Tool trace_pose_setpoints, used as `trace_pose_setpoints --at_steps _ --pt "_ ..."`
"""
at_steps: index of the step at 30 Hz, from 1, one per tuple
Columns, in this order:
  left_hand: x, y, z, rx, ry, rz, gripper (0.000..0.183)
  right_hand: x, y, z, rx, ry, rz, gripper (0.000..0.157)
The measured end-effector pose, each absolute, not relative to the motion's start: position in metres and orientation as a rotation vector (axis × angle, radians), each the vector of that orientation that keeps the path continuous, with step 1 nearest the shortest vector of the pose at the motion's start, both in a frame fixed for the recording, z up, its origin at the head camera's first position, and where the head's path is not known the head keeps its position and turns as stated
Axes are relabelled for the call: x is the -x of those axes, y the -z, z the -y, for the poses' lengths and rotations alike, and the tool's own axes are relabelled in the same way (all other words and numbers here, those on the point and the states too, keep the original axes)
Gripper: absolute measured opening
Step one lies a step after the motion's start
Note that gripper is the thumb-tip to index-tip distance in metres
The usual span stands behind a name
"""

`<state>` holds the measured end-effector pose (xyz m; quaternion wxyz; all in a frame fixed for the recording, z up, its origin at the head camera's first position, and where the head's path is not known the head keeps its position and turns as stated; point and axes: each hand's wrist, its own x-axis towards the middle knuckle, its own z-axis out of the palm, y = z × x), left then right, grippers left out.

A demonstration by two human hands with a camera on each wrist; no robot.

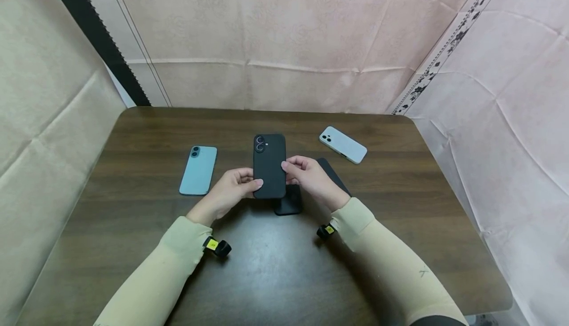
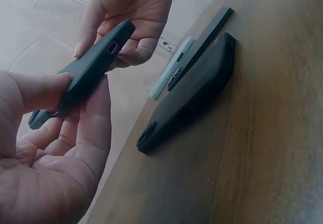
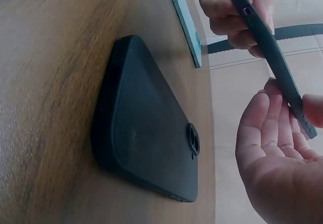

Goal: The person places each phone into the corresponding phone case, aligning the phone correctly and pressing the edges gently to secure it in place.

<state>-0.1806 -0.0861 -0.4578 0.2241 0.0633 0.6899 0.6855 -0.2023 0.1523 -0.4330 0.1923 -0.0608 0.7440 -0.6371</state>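
Note:
Between both hands a phone in a black case point(image 1: 271, 170) is held up over the table, its camera side toward the head view. My left hand point(image 1: 231, 187) pinches its left edge between thumb and fingers. On the opposite edge, my right hand point(image 1: 313, 178) pinches it the same way, higher up. The left wrist view shows cutouts along the edge of the held black case point(image 2: 91, 75). Partly hidden beneath it in the head view, a second black phone point(image 1: 289, 203) lies on the table; the right wrist view shows this black phone point(image 3: 151, 128) large, camera side up.
A light blue phone point(image 1: 198, 170) lies to the left on the brown wooden table point(image 1: 258, 286). At the back right is a pale phone point(image 1: 343, 144). Another dark phone point(image 1: 331, 173) lies partly behind my right hand. Pale cloth walls point(image 1: 289, 34) surround the table's back and sides.

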Motion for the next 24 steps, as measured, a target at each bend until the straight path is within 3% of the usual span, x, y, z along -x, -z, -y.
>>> trace_pose_setpoints --at_steps 14,24 --pt "0.1811 0.4575 0.0852 -0.188 -1.847 -1.945 0.032 0.2008 0.4353 -0.1505 0.193 1.737 -2.181 0.022" --pt "0.1813 0.4597 0.0849 -0.174 -1.845 -1.942 0.030 0.1997 0.4362 -0.1530 0.171 1.758 -2.130 0.026"
